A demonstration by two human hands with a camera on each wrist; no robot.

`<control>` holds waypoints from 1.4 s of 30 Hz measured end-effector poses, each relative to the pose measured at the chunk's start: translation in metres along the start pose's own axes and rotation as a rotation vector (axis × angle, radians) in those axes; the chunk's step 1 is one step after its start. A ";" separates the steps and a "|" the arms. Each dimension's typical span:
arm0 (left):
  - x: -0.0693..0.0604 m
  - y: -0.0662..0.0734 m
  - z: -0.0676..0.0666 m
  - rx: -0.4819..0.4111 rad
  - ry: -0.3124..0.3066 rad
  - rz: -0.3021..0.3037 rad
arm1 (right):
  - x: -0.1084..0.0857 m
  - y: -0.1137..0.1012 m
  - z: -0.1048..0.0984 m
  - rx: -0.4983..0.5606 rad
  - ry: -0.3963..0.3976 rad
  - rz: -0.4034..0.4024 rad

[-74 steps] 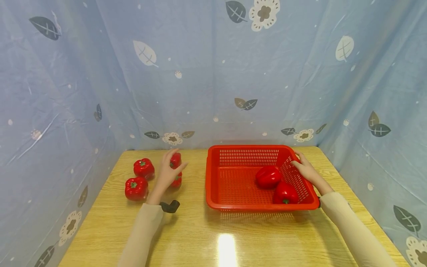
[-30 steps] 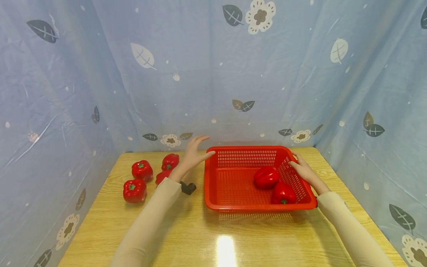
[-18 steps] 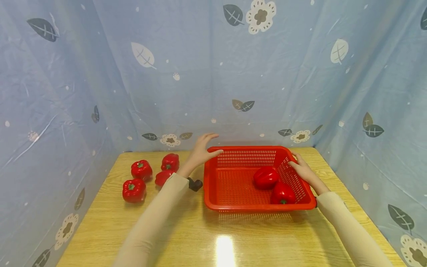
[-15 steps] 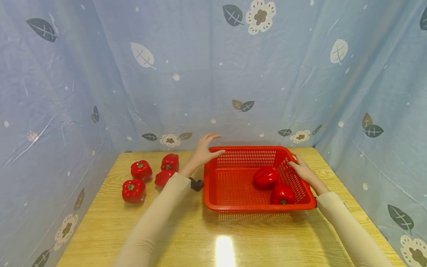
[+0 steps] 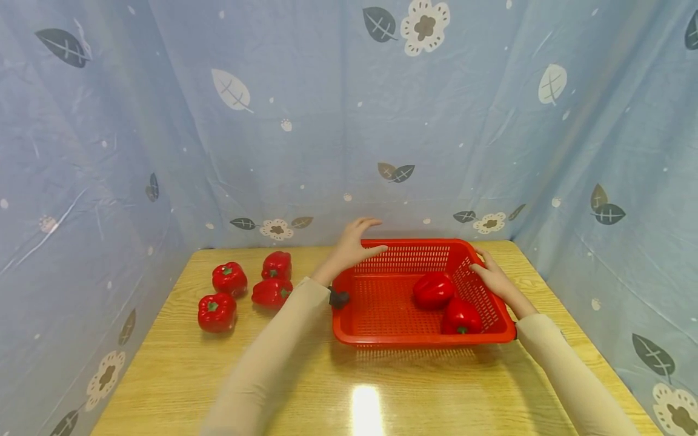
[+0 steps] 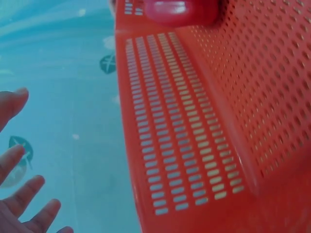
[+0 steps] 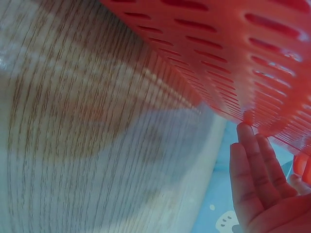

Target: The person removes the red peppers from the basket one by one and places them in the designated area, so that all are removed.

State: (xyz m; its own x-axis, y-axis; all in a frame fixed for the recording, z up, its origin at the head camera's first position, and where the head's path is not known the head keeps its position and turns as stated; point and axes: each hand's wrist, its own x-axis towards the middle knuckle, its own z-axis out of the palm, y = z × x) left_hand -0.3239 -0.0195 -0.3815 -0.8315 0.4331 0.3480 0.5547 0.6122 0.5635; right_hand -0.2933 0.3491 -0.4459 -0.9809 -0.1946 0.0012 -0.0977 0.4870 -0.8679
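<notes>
My left hand (image 5: 351,247) hovers over the back left corner of the red plastic basket (image 5: 425,339), thumb and fingers spread and holding nothing. In the left wrist view its fingers (image 6: 24,194) are apart from the perforated basket wall (image 6: 170,126). My right hand (image 5: 495,278) holds the basket's right rim, thumb on the inner side. Beneath, in the right wrist view, its fairly straight fingers (image 7: 260,170) lie against the outer wall. Inside the basket, toward the right, sit two red bell peppers, one farther back (image 5: 433,290) and one nearer (image 5: 462,316).
Several more red bell peppers stand left on the wooden table (image 5: 180,375): two at far left (image 5: 217,313) (image 5: 229,279), two closer to the basket (image 5: 277,266) (image 5: 271,293). A blue patterned curtain (image 5: 305,151) encloses the back and sides.
My left hand has moved right, from above the peppers on the table to above the basket's left side, fingers spread throughout. The right hand, the basket and its two peppers have stayed put.
</notes>
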 end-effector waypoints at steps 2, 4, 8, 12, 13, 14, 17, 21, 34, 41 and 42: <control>0.001 0.004 0.004 -0.011 -0.015 -0.009 | 0.000 0.000 0.000 -0.001 0.001 0.002; 0.001 0.007 0.008 -0.019 -0.028 -0.010 | 0.000 -0.001 0.001 -0.006 0.002 -0.005; 0.003 0.010 0.018 -0.038 -0.047 -0.009 | -0.001 -0.001 0.001 -0.006 0.007 -0.013; 0.005 0.011 0.028 -0.058 -0.063 -0.012 | 0.000 0.000 0.001 0.008 0.012 -0.010; 0.005 0.012 0.030 -0.060 -0.068 -0.013 | 0.000 0.001 0.001 0.010 0.013 -0.010; 0.006 0.012 0.033 -0.063 -0.074 -0.012 | 0.000 0.001 0.002 0.014 0.014 -0.009; 0.006 0.013 0.041 -0.062 -0.088 -0.012 | -0.001 0.001 0.002 0.021 0.010 -0.009; 0.007 0.017 0.051 -0.087 -0.103 -0.008 | -0.001 0.001 0.002 0.022 0.006 -0.013; 0.012 0.030 0.081 -0.118 -0.145 -0.011 | 0.000 0.000 0.003 0.027 0.008 -0.012; 0.013 0.032 0.089 -0.109 -0.182 -0.011 | 0.000 0.001 0.001 0.016 0.013 0.002; 0.013 0.032 0.091 -0.104 -0.193 -0.011 | 0.000 0.001 0.001 0.012 0.013 -0.001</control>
State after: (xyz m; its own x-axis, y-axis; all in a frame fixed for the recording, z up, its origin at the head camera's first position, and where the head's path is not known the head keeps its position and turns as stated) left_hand -0.3144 0.0658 -0.4268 -0.8105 0.5516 0.1971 0.5311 0.5502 0.6444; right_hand -0.2932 0.3484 -0.4475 -0.9830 -0.1835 0.0084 -0.0965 0.4769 -0.8736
